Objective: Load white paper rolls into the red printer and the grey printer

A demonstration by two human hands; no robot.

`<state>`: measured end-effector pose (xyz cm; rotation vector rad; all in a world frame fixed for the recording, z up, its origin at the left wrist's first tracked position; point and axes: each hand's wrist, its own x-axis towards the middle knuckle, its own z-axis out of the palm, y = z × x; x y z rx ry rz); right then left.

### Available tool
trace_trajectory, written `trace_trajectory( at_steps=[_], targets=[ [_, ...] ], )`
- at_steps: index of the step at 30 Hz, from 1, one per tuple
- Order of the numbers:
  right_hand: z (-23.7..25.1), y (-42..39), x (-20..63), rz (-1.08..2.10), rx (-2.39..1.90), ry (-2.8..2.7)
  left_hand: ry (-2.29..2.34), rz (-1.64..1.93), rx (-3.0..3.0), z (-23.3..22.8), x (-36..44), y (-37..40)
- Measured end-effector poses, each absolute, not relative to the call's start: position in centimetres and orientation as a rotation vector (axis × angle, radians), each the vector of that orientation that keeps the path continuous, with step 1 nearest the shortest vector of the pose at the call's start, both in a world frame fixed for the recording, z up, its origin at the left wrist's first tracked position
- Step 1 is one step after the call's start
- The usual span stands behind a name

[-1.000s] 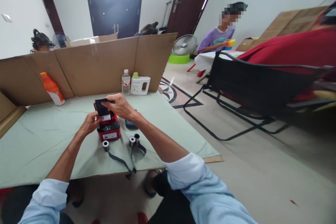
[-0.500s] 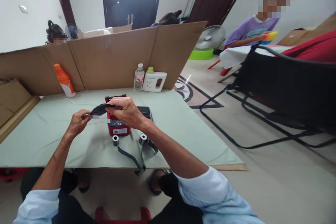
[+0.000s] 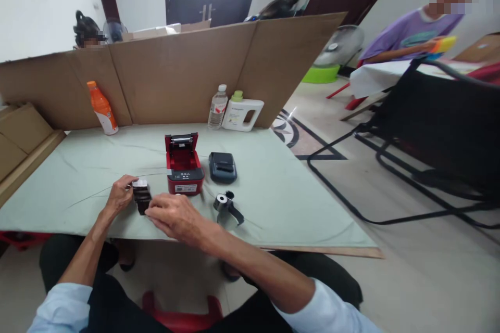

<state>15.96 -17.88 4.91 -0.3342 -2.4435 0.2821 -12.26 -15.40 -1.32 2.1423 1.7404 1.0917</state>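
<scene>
My left hand (image 3: 120,193) pinches the pale upper end of a glossy, creased black strip (image 3: 142,199) above the near part of the table. At the strip's lower end are the fingertips of my right hand (image 3: 175,216), closed on its edge. Just beyond the hands stands a small red-and-black label printer (image 3: 185,174) with its lid up. A closed dark device (image 3: 222,167) lies to its right. Nearer me, a small roll (image 3: 221,200) with a white core has a dark strip curling off it. My right hand hides part of the table.
A cardboard screen (image 3: 175,78) runs along the table's (image 3: 269,203) far side. Before it stand an orange bottle (image 3: 102,108), a clear bottle (image 3: 217,108) and a white jug (image 3: 242,114). Cardboard (image 3: 25,140) lies left. A black folding chair (image 3: 433,140) and a seated person are right.
Both hands have come down and nearer me with the black strip, which now hangs downward instead of stretching sideways. The printer and dark device are uncovered. My view has shifted left.
</scene>
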Motion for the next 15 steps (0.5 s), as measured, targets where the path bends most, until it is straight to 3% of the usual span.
trace_trajectory(
  at_steps=[7,15],
  targets=[
    [2.6,-21.1,15.8,0.282,-0.297,-2.523,1.753,1.112,2.18,-1.8,-12.5,-16.4],
    [3.0,-21.7,19.1,0.457,-0.436,-2.241,1.586,1.056,2.392,5.7,-9.6,-17.5]
  ],
)
